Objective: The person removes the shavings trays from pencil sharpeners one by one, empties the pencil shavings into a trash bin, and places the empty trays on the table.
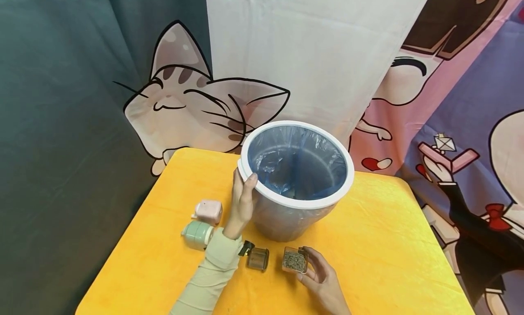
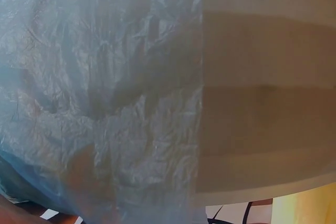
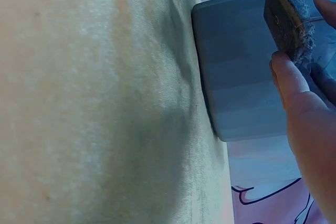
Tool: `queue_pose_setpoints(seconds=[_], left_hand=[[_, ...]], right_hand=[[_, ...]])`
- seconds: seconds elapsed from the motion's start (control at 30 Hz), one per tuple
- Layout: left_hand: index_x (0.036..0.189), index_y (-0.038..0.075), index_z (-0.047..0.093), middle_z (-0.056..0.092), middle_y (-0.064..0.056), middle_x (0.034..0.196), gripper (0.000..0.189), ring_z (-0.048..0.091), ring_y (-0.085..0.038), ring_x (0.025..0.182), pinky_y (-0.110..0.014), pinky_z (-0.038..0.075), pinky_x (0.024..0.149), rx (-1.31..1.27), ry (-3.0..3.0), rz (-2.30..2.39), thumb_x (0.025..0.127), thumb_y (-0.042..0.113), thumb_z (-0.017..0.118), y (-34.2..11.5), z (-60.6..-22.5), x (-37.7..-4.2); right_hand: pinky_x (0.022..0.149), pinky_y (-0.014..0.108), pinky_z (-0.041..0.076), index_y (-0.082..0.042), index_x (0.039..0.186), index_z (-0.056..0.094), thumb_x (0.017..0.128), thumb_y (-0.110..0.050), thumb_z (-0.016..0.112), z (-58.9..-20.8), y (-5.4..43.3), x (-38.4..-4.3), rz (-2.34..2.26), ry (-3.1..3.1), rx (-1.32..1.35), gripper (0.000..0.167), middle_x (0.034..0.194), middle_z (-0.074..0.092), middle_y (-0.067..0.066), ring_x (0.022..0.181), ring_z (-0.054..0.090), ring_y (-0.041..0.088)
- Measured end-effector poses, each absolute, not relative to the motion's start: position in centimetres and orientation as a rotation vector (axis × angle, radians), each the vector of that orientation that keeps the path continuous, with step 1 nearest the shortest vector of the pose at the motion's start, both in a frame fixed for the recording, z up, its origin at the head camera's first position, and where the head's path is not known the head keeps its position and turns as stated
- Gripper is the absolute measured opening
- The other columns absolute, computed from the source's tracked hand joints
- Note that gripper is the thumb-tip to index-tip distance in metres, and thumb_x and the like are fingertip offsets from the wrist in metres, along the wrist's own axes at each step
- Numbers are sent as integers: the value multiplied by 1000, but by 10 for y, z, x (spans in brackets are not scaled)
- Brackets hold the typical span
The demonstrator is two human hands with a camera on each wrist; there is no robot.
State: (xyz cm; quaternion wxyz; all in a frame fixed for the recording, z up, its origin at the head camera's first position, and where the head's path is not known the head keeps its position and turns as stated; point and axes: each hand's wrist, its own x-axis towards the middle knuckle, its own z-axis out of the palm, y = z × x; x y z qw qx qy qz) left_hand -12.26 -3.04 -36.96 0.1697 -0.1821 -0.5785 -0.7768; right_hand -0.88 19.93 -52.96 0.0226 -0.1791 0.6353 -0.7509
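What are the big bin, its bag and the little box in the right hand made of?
Bin: probably matte plastic; its bare wall looks smooth and dull.
Bag: probably thin, shiny plastic; see-through and crinkled.
Box: clear, smooth plastic perhaps, or glass; bits inside show through its sides.

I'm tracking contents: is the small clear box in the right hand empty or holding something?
Holding something: the head view shows grey-brown material inside the box gripped by the right hand.
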Motion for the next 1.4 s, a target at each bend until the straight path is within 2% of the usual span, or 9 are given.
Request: queue_pose_setpoints(seconds=[0.23, 0.37, 0.5, 0.6, 0.83, 0.93, 1.23, 1.4], left_hand=[[141, -5, 14, 32, -24, 137, 60, 39, -39, 122, -34, 35, 103, -548, -1609, -2218, 89, 12, 37, -31, -373, -124], [143, 1, 17, 35, -18, 138, 58, 39, -37, 123, -35, 35, 103, -542, -1578, -2261, 90, 12, 39, -31, -384, -132], [143, 7, 18, 34, -14, 139, 59, 38, -35, 124, -35, 34, 104, -547, -1555, -2273, 90, 18, 41, -31, -394, -138], [144, 6, 17, 33, -15, 140, 60, 37, -36, 125, -37, 33, 105, -585, -1537, -2271, 91, 20, 41, -30, -396, -141], [142, -2, 12, 31, -18, 139, 58, 37, -36, 124, -34, 35, 103, -561, -1531, -2324, 90, 9, 36, -30, -382, -132], [142, -4, 11, 29, -21, 139, 59, 36, -38, 124, -33, 35, 103, -551, -1550, -2316, 89, 9, 36, -30, -373, -126], [141, -5, 13, 31, -21, 138, 59, 39, -35, 122, -33, 36, 102, -492, -1624, -2284, 90, 12, 36, -32, -369, -123], [140, -6, 14, 31, -22, 137, 58, 40, -32, 121, -33, 36, 102, -476, -1634, -2288, 90, 12, 36, -32, -369, -122]], right_hand=[[95, 35, 41, 16, 134, 26, 77, 13, 60, -529, 201, -11, -2343, 1925, -581, 66, 136, 36, 30, 127, 35, 28], [95, 33, 40, 17, 134, 25, 78, 14, 59, -529, 204, -11, -2352, 1907, -606, 66, 136, 30, 37, 128, 36, 26], [96, 34, 39, 19, 134, 23, 78, 15, 58, -529, 206, -12, -2372, 1879, -640, 66, 136, 32, 33, 128, 36, 27], [97, 35, 38, 19, 134, 23, 78, 15, 58, -528, 207, -13, -2367, 1873, -643, 66, 137, 33, 32, 128, 33, 32], [97, 29, 39, 15, 135, 27, 79, 10, 60, -524, 205, -12, -2295, 1973, -563, 65, 136, 27, 38, 129, 37, 23], [97, 31, 39, 16, 134, 26, 79, 12, 59, -524, 205, -14, -2306, 1955, -594, 65, 135, 25, 42, 128, 35, 28], [97, 33, 40, 15, 135, 26, 79, 12, 59, -523, 211, -17, -2307, 1976, -557, 66, 136, 26, 40, 128, 34, 31], [99, 29, 37, 15, 135, 27, 78, 13, 60, -522, 213, -14, -2298, 1990, -533, 66, 138, 30, 35, 129, 36, 25]])
